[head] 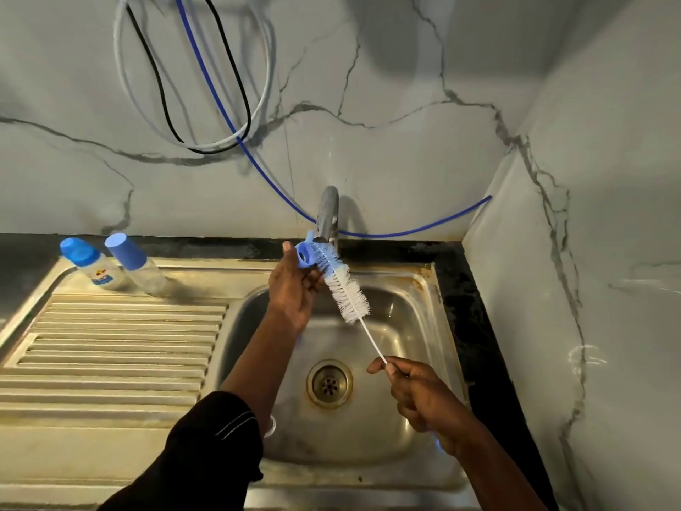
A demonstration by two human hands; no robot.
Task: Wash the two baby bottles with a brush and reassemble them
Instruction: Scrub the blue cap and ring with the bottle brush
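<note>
Left hand (292,289) grips blue ring (305,254) under tap (329,212), over sink (418,326). Brush (346,289), white bristles with blue tip, pokes through ring. Right hand (418,394) pinches its thin white handle. Two blue-capped bottles (94,265) (138,265) upright on drainboard (110,344), left.

- Labelled bottle (96,269) and plain bottle (144,271) — both clear, blue-capped — stand side by side at the drainboard's (110,344) back.
- Brush (348,293), white and blue bristles, slants above the basin (412,429), its tip at a blue bottle ring (303,255).
</note>
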